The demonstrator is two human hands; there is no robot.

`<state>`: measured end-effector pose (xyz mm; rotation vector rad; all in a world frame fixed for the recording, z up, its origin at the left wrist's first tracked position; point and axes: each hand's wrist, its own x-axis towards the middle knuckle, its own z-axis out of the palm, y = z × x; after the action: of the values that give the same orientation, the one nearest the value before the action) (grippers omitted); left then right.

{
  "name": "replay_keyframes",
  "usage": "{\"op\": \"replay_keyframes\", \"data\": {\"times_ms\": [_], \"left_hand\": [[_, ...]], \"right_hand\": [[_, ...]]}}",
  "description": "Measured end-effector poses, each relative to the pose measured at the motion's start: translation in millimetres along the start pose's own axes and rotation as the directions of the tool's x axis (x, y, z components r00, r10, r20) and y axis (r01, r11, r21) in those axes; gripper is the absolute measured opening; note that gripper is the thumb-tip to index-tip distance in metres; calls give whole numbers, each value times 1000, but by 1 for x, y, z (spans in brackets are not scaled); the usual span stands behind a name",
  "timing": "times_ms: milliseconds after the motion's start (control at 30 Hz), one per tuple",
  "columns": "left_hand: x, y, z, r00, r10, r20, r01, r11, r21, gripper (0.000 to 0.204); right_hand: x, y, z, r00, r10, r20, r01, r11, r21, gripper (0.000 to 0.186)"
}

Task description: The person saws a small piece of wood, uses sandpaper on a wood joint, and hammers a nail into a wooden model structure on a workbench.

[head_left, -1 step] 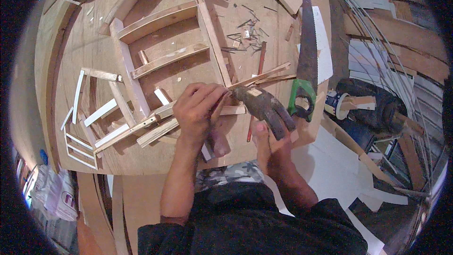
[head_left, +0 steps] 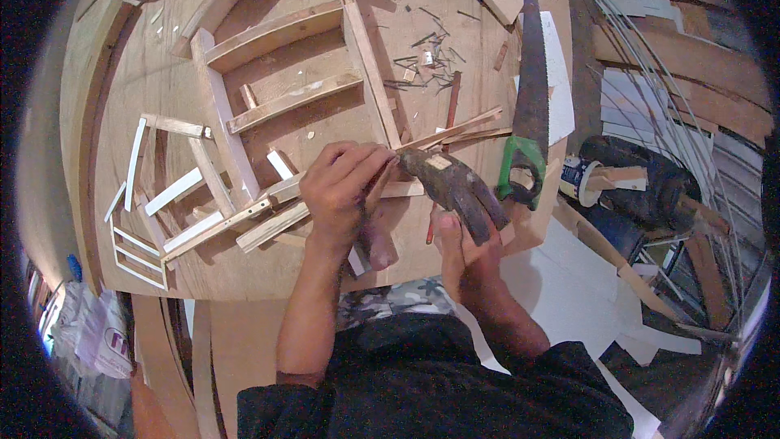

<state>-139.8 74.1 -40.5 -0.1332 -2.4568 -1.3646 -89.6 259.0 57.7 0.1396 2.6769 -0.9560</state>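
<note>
A thin wooden strip [head_left: 443, 136] is pinched by the left hand [head_left: 341, 187], while a dark hammer [head_left: 451, 187] is gripped by the right hand [head_left: 459, 248]

A round plywood worktable [head_left: 146, 73] fills the middle. To its right lie stacked timber planks [head_left: 691, 73] and white sheets [head_left: 569, 276] on the floor. Plastic bags [head_left: 89, 333] sit lower left.

Hidden under the hands, lost at the dark rim

The left hand [head_left: 341, 187] covers the near end of the thin wooden strip [head_left: 451, 132]; whatever its fingertips pinch cannot be made out. The right hand [head_left: 459, 248] hides the hammer [head_left: 451, 187] handle's lower part. The scattered nails [head_left: 431, 61], upper middle, are too small to count. The fisheye's black border cuts off the plywood tabletop [head_left: 146, 89] upper left.
</note>
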Motion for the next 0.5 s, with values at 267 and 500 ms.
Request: {"op": "replay_keyframes", "data": {"times_ms": [267, 500], "left_hand": [[-6, -8, 4, 999, 48, -24, -48, 999, 16, 30], [-8, -12, 6, 996, 79, -35, -77, 996, 39, 33]], "right_hand": [[-1, -3, 19, 990, -106, -95, 112, 992, 64, 32], [-5, 13, 31, 996, -6, -92, 17, 993, 116, 28]]}}
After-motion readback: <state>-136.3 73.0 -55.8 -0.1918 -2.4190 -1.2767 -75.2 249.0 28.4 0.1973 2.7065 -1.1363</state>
